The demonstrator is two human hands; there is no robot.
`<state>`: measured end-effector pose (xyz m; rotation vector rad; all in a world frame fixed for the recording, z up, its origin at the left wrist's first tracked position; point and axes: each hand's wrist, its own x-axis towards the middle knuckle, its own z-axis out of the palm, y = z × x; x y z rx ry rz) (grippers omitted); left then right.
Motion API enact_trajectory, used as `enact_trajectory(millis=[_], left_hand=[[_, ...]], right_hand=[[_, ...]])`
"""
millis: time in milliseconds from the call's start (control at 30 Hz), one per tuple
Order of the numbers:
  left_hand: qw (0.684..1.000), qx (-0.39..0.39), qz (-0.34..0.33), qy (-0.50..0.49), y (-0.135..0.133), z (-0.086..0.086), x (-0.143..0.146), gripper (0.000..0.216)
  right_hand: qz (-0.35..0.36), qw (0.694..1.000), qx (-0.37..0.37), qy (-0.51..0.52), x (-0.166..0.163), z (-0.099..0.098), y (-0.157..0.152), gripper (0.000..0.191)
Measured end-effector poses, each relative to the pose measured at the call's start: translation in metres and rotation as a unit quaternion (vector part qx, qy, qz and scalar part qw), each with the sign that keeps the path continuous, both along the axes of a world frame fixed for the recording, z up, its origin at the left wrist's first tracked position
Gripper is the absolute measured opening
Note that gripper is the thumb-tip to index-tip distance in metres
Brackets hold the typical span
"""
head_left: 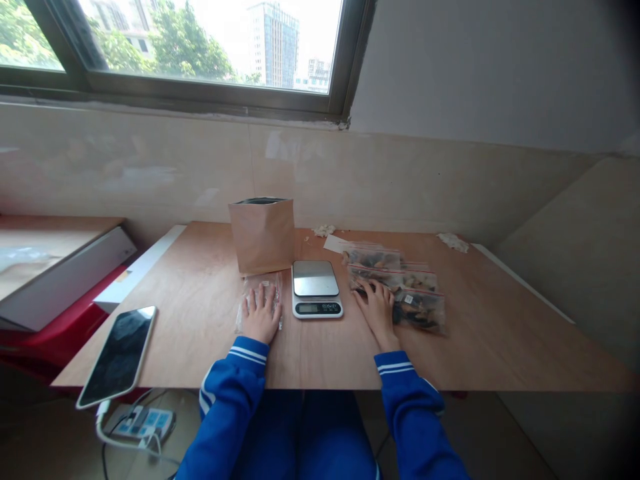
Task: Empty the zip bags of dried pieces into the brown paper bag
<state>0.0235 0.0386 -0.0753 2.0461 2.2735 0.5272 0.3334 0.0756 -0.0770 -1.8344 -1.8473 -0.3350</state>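
the left hand (261, 315) lay flat, fingers spread and holding nothing, on top of a clear empty bag (260, 295) that rested on the wooden tabletop (200, 313) just left of a small scale (316, 288). the right hand (376, 310) also lay open and palm down, gripping nothing, its fingertips touching the near edge of a pile of filled bags (400, 287) that sat just right of the scale; these clear bags had red zip strips and held dark and pale pieces, too small to tell what. the scale stood between the two hands, its steel plate bare and its display facing the person. behind the empty bag and the scale's left corner stood a brown paper bag (263, 235), upright and open at the top. a phone (120, 355) lay face up at the left edge of the tabletop, well apart from the left hand, with a white cable running down from it toward a power strip (145, 423) on the floor. two small white scraps (324, 231) lay near the far edge by the wall. both arms wore blue sleeves (230, 387) with white stripes at the cuffs. a window (200, 40) above the wall showed trees and buildings.
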Motion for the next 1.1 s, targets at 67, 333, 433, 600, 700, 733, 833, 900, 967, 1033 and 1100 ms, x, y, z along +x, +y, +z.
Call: enact_trajectory(millis=[67,333,433,600,700,733,833,900,967,1033,1100], left_hand=[[1.0,-0.004,0.004,-0.019,0.004,0.004,0.0,0.055],[0.961,0.148,-0.038,-0.23,0.0,0.001,-0.009,0.043],[0.92,0.194,-0.101,-0.326,-0.016,0.007,-0.003,0.04],[0.864,0.152,-0.17,-0.45,-0.046,0.043,0.028,0.049],[0.836,0.109,-0.203,-0.498,-0.056,0.066,0.041,0.05],[0.83,0.088,-0.21,-0.509,-0.059,0.071,0.043,0.042],[0.805,0.033,-0.208,-0.554,-0.064,0.078,0.044,0.032],[0.776,0.001,-0.194,-0.601,-0.068,0.079,0.044,0.036],[0.748,-0.022,-0.184,-0.637,-0.072,0.081,0.046,0.037],[0.743,0.0,-0.172,-0.647,-0.074,0.083,0.049,0.036],[0.754,0.06,-0.154,-0.636,-0.076,0.085,0.052,0.035]], right_hand=[[0.002,1.0,0.007,0.021,-0.001,0.003,-0.004,0.031],[0.037,0.983,0.055,0.17,-0.007,0.021,-0.01,0.029],[0.031,0.931,0.148,0.331,-0.019,0.045,-0.022,0.027],[0.047,0.767,0.162,0.619,-0.064,0.088,-0.068,0.034],[0.088,0.711,0.076,0.693,-0.095,0.097,-0.092,0.037],[0.1,0.702,0.051,0.703,-0.104,0.097,-0.096,0.036],[0.098,0.709,0.017,0.698,-0.121,0.09,-0.102,0.036],[0.062,0.746,0.046,0.661,-0.128,0.085,-0.104,0.039],[0.021,0.79,0.095,0.605,-0.135,0.082,-0.106,0.04],[0.03,0.822,0.102,0.56,-0.144,0.084,-0.111,0.038],[0.112,0.826,0.031,0.552,-0.155,0.089,-0.116,0.033]])
